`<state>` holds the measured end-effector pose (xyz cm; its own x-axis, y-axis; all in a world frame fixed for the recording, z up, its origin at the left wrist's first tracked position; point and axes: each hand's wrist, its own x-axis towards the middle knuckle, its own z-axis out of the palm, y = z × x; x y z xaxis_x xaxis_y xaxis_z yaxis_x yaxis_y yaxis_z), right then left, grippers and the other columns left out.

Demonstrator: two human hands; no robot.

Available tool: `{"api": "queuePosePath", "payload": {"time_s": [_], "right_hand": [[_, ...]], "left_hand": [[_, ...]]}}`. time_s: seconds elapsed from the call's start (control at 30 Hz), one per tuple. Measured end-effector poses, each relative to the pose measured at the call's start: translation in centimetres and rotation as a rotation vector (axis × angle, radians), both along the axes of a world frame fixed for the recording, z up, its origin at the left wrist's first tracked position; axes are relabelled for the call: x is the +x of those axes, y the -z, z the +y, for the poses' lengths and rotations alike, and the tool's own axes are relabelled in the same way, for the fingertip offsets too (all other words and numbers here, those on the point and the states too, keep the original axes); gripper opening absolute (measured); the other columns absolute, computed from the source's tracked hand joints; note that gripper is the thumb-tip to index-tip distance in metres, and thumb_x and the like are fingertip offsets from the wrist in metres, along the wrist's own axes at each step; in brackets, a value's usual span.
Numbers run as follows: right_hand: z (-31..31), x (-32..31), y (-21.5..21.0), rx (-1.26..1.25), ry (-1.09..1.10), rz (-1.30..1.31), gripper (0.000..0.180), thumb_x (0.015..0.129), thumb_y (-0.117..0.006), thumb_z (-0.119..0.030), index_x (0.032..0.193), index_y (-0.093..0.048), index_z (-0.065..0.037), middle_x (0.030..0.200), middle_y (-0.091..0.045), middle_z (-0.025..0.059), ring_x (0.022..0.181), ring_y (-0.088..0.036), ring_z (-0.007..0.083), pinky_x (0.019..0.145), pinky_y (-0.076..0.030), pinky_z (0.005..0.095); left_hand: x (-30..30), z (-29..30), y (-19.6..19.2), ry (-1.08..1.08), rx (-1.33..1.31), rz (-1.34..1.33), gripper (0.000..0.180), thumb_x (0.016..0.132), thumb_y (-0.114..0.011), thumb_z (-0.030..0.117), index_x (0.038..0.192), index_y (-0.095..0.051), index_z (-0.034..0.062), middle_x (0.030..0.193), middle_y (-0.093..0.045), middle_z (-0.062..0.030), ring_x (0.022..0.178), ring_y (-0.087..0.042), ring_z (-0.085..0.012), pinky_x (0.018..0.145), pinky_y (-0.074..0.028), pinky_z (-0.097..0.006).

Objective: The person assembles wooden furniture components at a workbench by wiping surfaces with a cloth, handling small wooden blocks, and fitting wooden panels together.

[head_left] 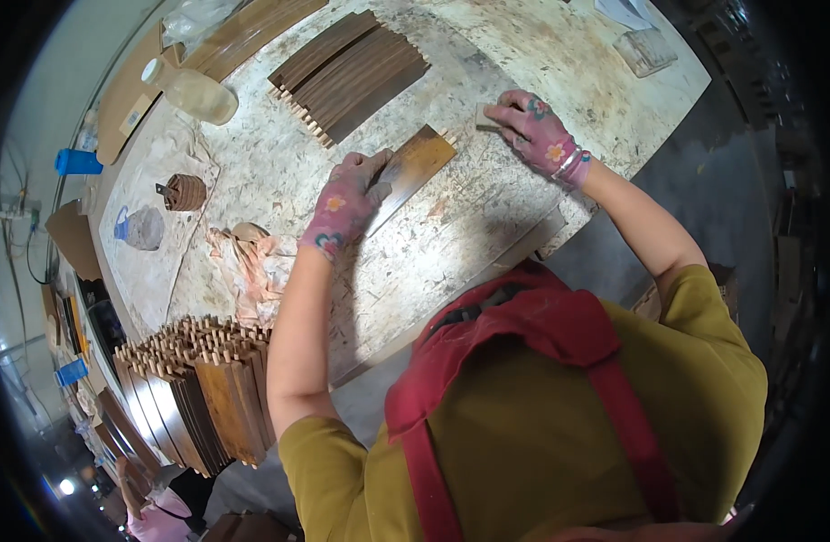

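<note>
A wooden slat [413,172] is being pressed flat on a worn, stained workbench [487,208].

The slat is being pinned under the gloved left hand [345,203], while a small block [487,116] is being pinched by the right hand [534,134]; more slats [352,72] are lying beyond, and a rag [252,262] nearby.

The person wears a mustard-yellow short-sleeved shirt [541,425] under a dark red apron [523,321], whose broad straps run down over the back and bunch in thick folds near the neck. The sleeves end above the elbows, leaving the forearms bare. Both hands are gloved: the left hand [345,206] and the right hand [534,131] are in pink knit gloves printed with small flowers in orange, teal and red. At the right wrist the glove cuff shows a pale band.
</note>
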<state>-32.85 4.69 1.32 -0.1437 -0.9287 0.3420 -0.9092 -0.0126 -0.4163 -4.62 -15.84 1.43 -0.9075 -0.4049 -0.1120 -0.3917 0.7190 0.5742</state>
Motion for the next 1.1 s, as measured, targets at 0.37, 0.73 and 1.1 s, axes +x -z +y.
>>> {"api": "queuePosePath", "payload": {"time_s": [0.37,0.73,1.1], "right_hand": [[-8.1,10.7,-3.4,0.184,-0.533,-0.212,0.03,0.088,-0.062,-0.013,0.118,-0.066,-0.013,0.117,-0.06,0.0145,0.105,-0.061,0.0325,0.088,-0.051,0.0401],[-16.6,15.0,-2.5,0.472,-0.443,-0.253,0.032,0.095,-0.056,-0.029,0.115,-0.064,-0.005,0.121,-0.061,0.0189,0.109,-0.061,0.035,0.092,-0.049,0.0399],[-4.9,3.6,2.3,0.084,0.199,-0.737,0.038,0.088,-0.067,-0.019,0.122,-0.065,-0.002,0.121,-0.063,0.0165,0.115,-0.061,0.028,0.1,-0.046,0.0345]], "left_hand": [[-0.8,11.4,2.3,-0.144,-0.173,0.129,0.061,0.079,-0.074,0.032,0.131,-0.055,0.0068,0.132,-0.054,-0.0168,0.126,-0.048,-0.0344,0.106,-0.037,-0.048],[-0.8,12.2,4.0,-0.221,-0.38,0.292,0.06,0.074,-0.075,0.037,0.123,-0.06,0.0054,0.127,-0.056,-0.0165,0.124,-0.048,-0.0366,0.108,-0.033,-0.056],[-0.9,11.9,2.1,-0.178,-0.371,0.23,0.07,0.073,-0.077,0.031,0.132,-0.053,0.0023,0.14,-0.047,-0.0184,0.134,-0.041,-0.0371,0.112,-0.027,-0.053]]}}
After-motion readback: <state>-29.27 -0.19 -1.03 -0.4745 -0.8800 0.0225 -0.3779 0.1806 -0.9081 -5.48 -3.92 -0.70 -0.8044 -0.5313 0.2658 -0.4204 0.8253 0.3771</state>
